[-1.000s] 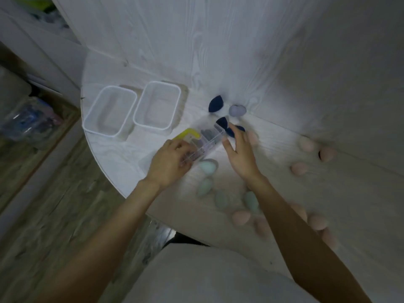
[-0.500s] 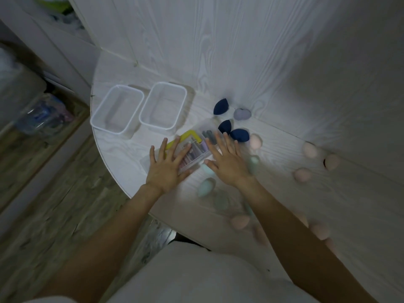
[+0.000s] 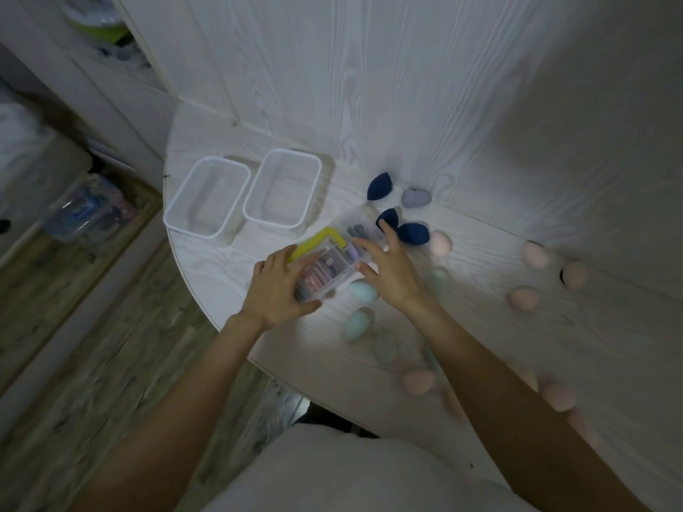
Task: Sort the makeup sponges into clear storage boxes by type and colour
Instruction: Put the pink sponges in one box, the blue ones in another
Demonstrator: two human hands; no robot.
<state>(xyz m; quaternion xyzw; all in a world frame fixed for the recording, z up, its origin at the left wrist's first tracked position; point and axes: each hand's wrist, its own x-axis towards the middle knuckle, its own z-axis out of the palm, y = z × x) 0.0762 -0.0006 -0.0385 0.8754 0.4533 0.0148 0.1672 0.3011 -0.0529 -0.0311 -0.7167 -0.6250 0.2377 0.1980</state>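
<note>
A single head-worn camera looks steeply down from above the person's chest, close over the round table point(image 3: 369, 371), facing the panelled wall point(image 3: 406, 86).

White round table point(image 3: 462, 290): two clear boxes point(image 3: 244, 195), compartment case point(image 3: 332, 264), scattered sponges point(image 3: 414, 232).
</note>
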